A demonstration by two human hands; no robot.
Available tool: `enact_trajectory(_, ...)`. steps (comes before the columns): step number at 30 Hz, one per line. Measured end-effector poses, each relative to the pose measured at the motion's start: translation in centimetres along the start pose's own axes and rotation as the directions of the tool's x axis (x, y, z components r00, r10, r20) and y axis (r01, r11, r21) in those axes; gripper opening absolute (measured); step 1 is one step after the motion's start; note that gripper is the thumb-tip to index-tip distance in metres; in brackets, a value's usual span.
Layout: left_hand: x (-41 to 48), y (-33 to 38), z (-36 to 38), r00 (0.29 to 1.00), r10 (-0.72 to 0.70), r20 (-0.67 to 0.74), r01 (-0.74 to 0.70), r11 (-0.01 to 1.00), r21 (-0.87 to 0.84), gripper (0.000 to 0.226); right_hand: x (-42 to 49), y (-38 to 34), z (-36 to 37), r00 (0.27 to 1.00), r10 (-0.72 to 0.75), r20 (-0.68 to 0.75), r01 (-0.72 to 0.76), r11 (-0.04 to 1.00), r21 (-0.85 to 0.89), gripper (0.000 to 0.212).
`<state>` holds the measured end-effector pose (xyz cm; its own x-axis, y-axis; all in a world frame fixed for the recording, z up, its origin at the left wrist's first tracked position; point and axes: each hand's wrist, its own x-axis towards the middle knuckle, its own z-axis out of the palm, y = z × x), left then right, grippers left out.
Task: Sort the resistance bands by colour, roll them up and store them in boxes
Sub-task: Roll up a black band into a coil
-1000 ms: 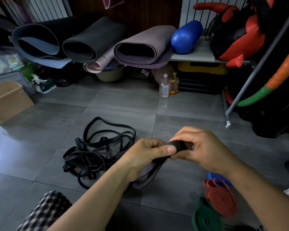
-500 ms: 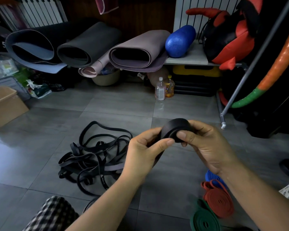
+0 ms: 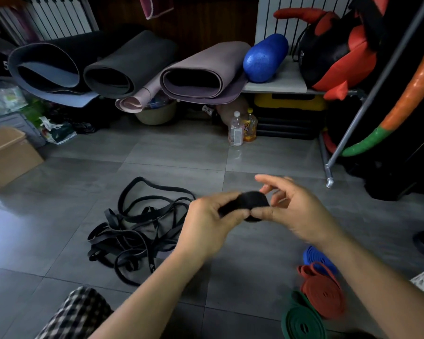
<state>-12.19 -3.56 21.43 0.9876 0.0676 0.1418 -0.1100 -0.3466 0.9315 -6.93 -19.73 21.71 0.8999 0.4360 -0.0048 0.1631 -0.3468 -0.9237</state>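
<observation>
My left hand (image 3: 207, 225) and right hand (image 3: 295, 214) both pinch half-rolled black band (image 3: 251, 204), mid-air above floor (image 3: 169, 157). Black band tangle (image 3: 137, 231) left; blue (image 3: 315, 259), red (image 3: 322, 293), green rolls (image 3: 301, 321) near right.

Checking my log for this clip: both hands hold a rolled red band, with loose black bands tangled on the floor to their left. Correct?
No: the head view shows the band in the left hand and right hand is black, not red. The loose black bands lie as stated.
</observation>
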Motion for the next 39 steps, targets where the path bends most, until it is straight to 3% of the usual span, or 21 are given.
enact_trajectory(1, 0.1, -0.1, -0.2, 0.999, 0.021, 0.046, -0.027, 0.99, 0.136, 0.02, 0.1, -0.1, -0.5, 0.998, -0.046, 0.051, 0.053, 0.987, -0.155, 0.05)
enact_trajectory(4, 0.0, -0.2, -0.1, 0.99, 0.017, 0.141, -0.07, 0.922, 0.381, 0.012, -0.2, -0.3, -0.7, 0.976, -0.05, 0.211, 0.118, 0.938, -0.326, 0.028)
enact_trajectory(6, 0.0, -0.2, 0.0, 0.988, -0.022, 0.152, -0.035, 0.93, 0.367, 0.014, -0.2, 0.0, -0.5, 0.977, -0.04, 0.209, 0.121, 0.911, -0.394, 0.025)
enact_trajectory(7, 0.1, 0.0, 0.0, 0.989, -0.06, 0.137, 0.02, 0.961, 0.276, 0.017, -0.1, 0.1, -0.5, 0.98, -0.053, 0.191, 0.126, 0.909, -0.396, 0.024)
enact_trajectory(10, 0.3, 0.4, -0.1, 0.983, -0.169, 0.075, 0.175, 0.981, -0.084, 0.033, 0.0, -0.2, -1.0, 0.989, -0.086, 0.116, 0.111, 0.967, -0.229, 0.02)
enact_trajectory(14, 0.2, 0.4, -0.1, 0.978, -0.171, 0.118, 0.201, 0.924, -0.326, 0.034, -0.1, -0.5, -1.2, 0.997, -0.079, 0.024, 0.078, 0.997, 0.027, 0.028)
enact_trajectory(18, -0.4, 0.4, 1.3, 0.964, -0.257, 0.071, 0.256, 0.813, -0.523, 0.032, -0.4, -0.6, -0.5, 0.999, -0.017, -0.039, 0.028, 0.947, 0.319, 0.024)
enact_trajectory(21, -0.4, 0.8, 1.7, 0.97, -0.242, -0.012, 0.186, 0.775, -0.603, 0.036, -0.4, -0.2, 0.2, 0.997, 0.008, -0.08, 0.035, 0.851, 0.524, 0.021)
enact_trajectory(24, -0.4, 1.7, 1.7, 0.979, -0.189, -0.078, 0.095, 0.758, -0.646, 0.034, -0.3, 0.4, 1.2, 0.999, -0.01, -0.047, 0.04, 0.725, 0.688, 0.047)
enact_trajectory(27, 0.0, 2.0, 1.4, 0.983, -0.14, -0.116, 0.051, 0.825, -0.563, 0.028, -0.3, 0.4, 1.4, 1.0, -0.002, -0.023, 0.018, 0.652, 0.758, 0.04)
enact_trajectory(28, 0.2, 1.8, 1.0, 0.985, -0.115, -0.125, 0.041, 0.876, -0.481, 0.029, -0.3, 0.1, 1.2, 1.0, 0.015, -0.016, 0.001, 0.7, 0.714, 0.035)
enact_trajectory(29, 0.4, 1.4, 0.6, 0.989, -0.077, -0.128, 0.028, 0.937, -0.348, 0.029, -0.3, -0.1, 0.7, 0.999, 0.027, -0.022, -0.009, 0.813, 0.582, 0.034)
enact_trajectory(30, 0.6, 1.0, 0.1, 0.993, -0.024, -0.116, 0.005, 0.987, -0.16, 0.028, -0.2, -0.2, 0.2, 0.999, 0.018, -0.039, -0.003, 0.939, 0.344, 0.04)
enact_trajectory(31, 0.7, 0.7, -0.1, 0.997, 0.027, -0.074, -0.024, 0.999, 0.036, 0.026, -0.1, -0.4, -0.3, 0.999, -0.014, -0.047, 0.017, 0.998, 0.06, 0.049)
enact_trajectory(32, 0.7, 0.5, -0.1, 0.998, 0.064, -0.022, -0.058, 0.98, 0.192, 0.025, -0.1, -0.5, -0.7, 0.998, -0.062, -0.026, 0.056, 0.983, -0.172, 0.055)
enact_trajectory(34, 0.4, 0.0, 0.3, 0.994, 0.085, 0.063, -0.1, 0.945, 0.312, 0.023, -0.1, -0.4, -1.0, 0.99, -0.117, 0.077, 0.138, 0.912, -0.385, 0.048)
enact_trajectory(39, 0.2, -0.4, 1.2, 0.999, -0.039, 0.025, 0.033, 0.979, 0.2, 0.031, -0.4, 0.2, -0.3, 0.979, -0.16, 0.127, 0.204, 0.793, -0.574, 0.025)
